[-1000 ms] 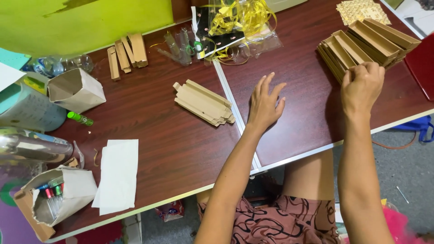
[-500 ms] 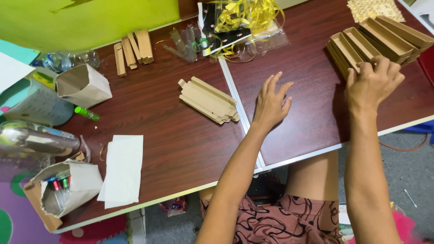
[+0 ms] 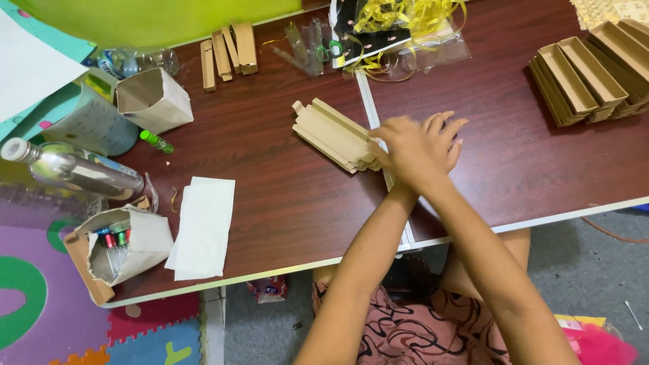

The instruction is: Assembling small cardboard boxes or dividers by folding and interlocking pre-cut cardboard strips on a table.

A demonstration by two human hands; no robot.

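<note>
My two hands cross at the seam between the two brown tables. My left hand [image 3: 447, 135] lies flat on the tabletop with its fingers spread and holds nothing. My right hand [image 3: 395, 147] is blurred and lies over the left one. It reaches to the near end of a stack of flat folded cardboard pieces [image 3: 331, 132]. Whether its fingers grip the stack I cannot tell. A stack of open cardboard trays [image 3: 581, 78] stands at the far right, away from both hands.
Small cardboard blocks [image 3: 226, 47] and clear wrap with yellow ribbon [image 3: 399, 27] lie at the back. On the left are a paper bag [image 3: 152, 101], a green marker [image 3: 155, 141], a bottle [image 3: 67, 169], white sheets [image 3: 203, 226] and a bag of markers [image 3: 125, 247].
My right hand has left the tray stack at the right and swung left across my left hand to the flat cardboard stack. My left hand has stayed flat on the table.
</note>
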